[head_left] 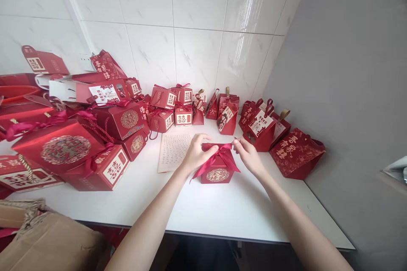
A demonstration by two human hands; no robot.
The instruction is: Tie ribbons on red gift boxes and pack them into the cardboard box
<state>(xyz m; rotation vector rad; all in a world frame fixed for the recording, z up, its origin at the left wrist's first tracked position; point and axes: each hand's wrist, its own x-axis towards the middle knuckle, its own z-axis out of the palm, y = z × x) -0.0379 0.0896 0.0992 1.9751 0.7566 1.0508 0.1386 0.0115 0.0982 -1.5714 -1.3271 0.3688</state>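
Observation:
A small red gift box (216, 175) with a gold round emblem stands upright on the white table in front of me. A dark pink ribbon (219, 157) is tied in a bow over its top, with tails hanging down both sides. My left hand (199, 152) has its thumb on the left loop of the bow, its fingers curled behind the ribbon and partly hidden. On the other side, my right hand (247, 156) pinches the right loop's end between thumb and fingertips. Just behind the left hand lies a paper booklet (171, 152) with rows of writing.
Stacked red gift boxes (66, 148) crowd the table's left side. More small boxes (161, 122) stand along the tiled wall (146, 51). Red handled boxes (294, 154) line the right, beside a grey wall (343, 93). An open cardboard carton (54, 241) sits at the lower left.

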